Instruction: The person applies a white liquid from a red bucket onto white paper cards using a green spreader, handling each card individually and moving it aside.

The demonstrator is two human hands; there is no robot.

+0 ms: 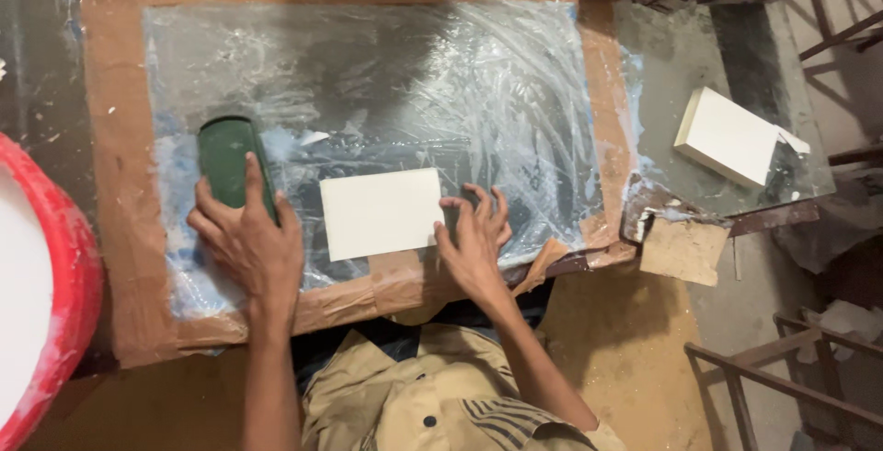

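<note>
White slab [382, 213] is laid flat on the plastic-covered board [368, 74], near its front edge, between both hands. Its right edge is touched by the spread fingers of the right hand [474, 244], nothing being clasped. A green block [232, 161] is gripped from above by the left hand [246, 239]. A red tub [69, 276] is seen at left.
</note>
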